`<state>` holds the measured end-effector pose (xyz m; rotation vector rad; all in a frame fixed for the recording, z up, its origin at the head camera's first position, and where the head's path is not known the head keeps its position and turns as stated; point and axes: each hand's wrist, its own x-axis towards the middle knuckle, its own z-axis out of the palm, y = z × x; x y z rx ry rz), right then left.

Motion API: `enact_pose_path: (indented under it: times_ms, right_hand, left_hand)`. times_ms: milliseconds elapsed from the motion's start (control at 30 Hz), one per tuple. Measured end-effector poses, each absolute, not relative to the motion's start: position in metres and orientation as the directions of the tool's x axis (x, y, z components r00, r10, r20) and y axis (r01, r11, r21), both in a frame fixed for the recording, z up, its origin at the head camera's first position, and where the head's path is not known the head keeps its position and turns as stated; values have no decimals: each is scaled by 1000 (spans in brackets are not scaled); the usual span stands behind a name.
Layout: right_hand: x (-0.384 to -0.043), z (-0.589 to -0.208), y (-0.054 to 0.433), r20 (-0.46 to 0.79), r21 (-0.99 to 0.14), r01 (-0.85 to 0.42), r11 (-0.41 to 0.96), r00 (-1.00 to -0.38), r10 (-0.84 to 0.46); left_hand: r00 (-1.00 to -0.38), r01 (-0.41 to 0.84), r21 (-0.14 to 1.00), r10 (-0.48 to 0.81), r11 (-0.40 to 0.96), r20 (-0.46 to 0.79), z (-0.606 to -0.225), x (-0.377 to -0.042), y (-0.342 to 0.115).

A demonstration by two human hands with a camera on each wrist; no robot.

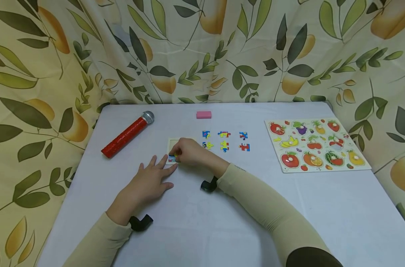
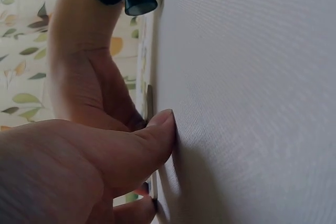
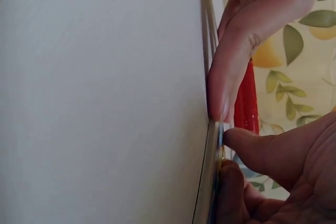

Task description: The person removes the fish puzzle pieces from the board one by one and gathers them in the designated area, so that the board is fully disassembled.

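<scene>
A small pale puzzle tray (image 1: 172, 142) lies flat on the white table, with a blue jigsaw piece (image 1: 171, 159) in its near left corner. Over the tray, my right hand (image 1: 189, 152) pinches a small puzzle piece (image 3: 222, 151), mostly covered by the fingers; a bit of yellow and blue shows. My left hand (image 1: 151, 180) rests on the table with its fingers spread, the fingertips at the tray's near left edge. To the right of the tray, several loose jigsaw pieces (image 1: 224, 145) lie in two rows.
A red microphone (image 1: 125, 136) with a silver head lies at the back left. At the back middle is a pink block (image 1: 203, 115). On the right lies a fruit peg puzzle board (image 1: 317, 145). A leaf-patterned curtain (image 1: 195, 52) hangs behind the table.
</scene>
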<state>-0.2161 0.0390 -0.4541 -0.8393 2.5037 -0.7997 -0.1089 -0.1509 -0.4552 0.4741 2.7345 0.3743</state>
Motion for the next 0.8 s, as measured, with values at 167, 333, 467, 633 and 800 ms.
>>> enact_pose_path:
  times_ms: [167, 333, 467, 633, 800]
  right_hand:
    - [-215, -455, 37, -168, -620, -408, 670, -765, -622]
    - [-214, -457, 35, -152, -635, -384, 670, -788, -596]
    - [-214, -458, 33, -128, -647, -378, 662, -802, -583]
    - [-213, -460, 31, -106, -653, -360, 666, -828, -551]
    - [-212, -461, 31, -88, -665, -343, 663, -846, -526]
  left_hand:
    - [-887, 272, 309, 362, 911, -287, -454, -109, -150]
    - [-890, 278, 302, 362, 912, -276, -454, -109, -149]
    - [-892, 279, 303, 363, 911, -271, -455, -109, -150]
    - [-890, 279, 305, 364, 911, -274, -457, -109, -151]
    - [-891, 281, 305, 365, 910, -269, -457, -109, -152]
